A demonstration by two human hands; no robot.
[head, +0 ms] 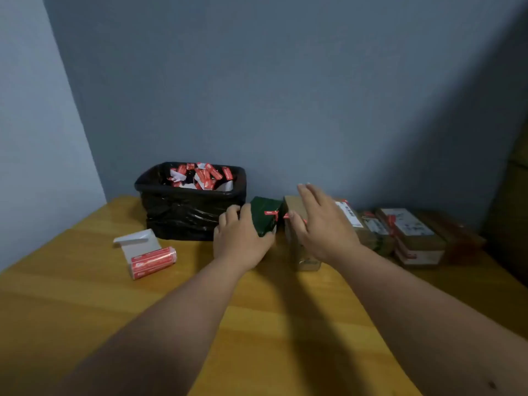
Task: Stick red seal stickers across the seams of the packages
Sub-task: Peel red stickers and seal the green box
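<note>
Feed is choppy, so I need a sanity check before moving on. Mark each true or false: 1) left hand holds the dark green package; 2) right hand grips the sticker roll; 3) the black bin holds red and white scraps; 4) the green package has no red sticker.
1) True: the left hand grips the dark green package.
2) False: the right hand is open over a brown package; the sticker roll lies by its white box.
3) True: the black bin holds such scraps.
4) False: a red sticker is on it.
</note>
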